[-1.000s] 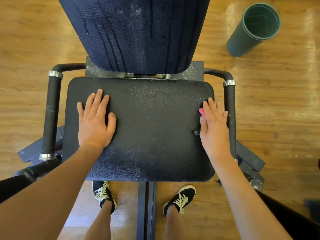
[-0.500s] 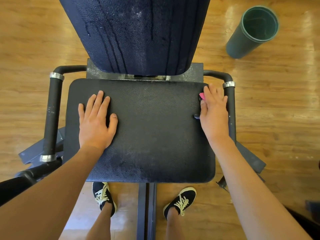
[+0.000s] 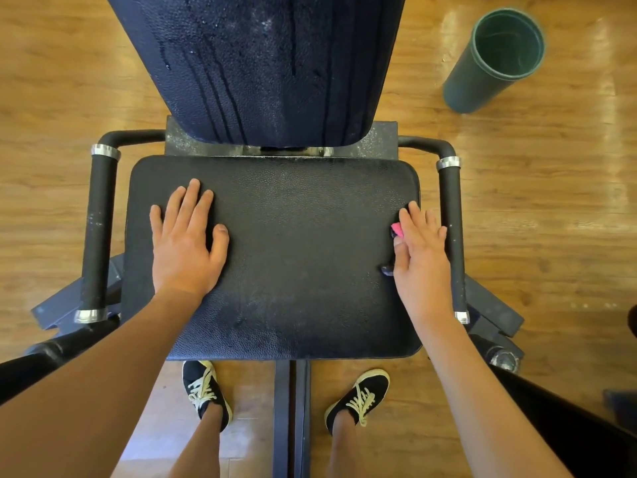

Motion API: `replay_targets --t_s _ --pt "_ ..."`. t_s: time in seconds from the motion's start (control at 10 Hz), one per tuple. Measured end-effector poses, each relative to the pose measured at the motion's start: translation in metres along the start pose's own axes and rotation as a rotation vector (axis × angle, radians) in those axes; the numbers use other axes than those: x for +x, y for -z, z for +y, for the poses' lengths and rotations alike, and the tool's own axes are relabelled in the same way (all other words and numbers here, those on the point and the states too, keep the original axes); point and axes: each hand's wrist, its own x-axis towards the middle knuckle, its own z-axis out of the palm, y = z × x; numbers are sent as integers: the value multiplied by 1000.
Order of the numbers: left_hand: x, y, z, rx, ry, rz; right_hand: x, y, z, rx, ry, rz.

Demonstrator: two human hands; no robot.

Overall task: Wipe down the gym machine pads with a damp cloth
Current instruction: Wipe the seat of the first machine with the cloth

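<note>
Lying beneath the right grip (image 3: 422,257), fingers straight, cloth (image 3: 397,230) seems mostly hidden.

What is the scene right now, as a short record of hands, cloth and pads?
left hand: flat on seat pad, left half
right hand: fingers straight, pressing cloth at seat pad's right edge
cloth: mostly hidden; pink corner shows
back pad: dark drip streaks running down
floor: green container at far right
</note>
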Motion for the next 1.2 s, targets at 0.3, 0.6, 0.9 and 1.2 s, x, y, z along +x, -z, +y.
replay_targets --t_s 0.3,0.6,0.9,1.2 --pt "0 -1 -1 4 -2 0 -35 0 9 -20 17 -35" --pt "0 0 -1 0 -2 3 -89 -11 15 -7 -36 5" --pt "-1 0 1 -5 3 -4 -44 -13 7 -48 -19 49" --pt "-1 1 2 -1 5 -5 -95 -20 15 -27 -5 54"
